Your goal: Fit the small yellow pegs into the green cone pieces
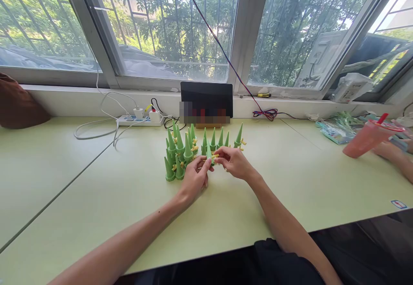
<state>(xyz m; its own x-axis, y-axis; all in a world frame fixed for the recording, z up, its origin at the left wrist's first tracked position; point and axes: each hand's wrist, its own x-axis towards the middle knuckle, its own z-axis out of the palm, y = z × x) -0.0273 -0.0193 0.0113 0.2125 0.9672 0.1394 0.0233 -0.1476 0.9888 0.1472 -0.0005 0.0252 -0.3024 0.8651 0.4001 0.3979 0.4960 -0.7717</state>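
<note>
My left hand (pixel 194 176) is closed around the base of a green cone-shaped watering spike (pixel 209 152), its tip pointing up. My right hand (pixel 235 162) meets it from the right, thumb and fingers pinched at a small yellow valve (pixel 214 156) on the spike's side. The fingers partly cover the valve. Just left of my hands, a cluster of similar green spikes (pixel 179 139) stands upright on the table, yellow valves showing among them. Behind my hands runs a short row of more spikes (pixel 220 137), with one spike (pixel 238 136) apart at its right end.
A dark tablet (pixel 206 97) leans on a stand at the back. Left of it lies a power strip (pixel 140 120) with white cables. To the right are a pink cup (pixel 368 138), plastic packets (pixel 338 129) and another person's hand (pixel 389 149). Coiled wire (pixel 266 113) lies by the window.
</note>
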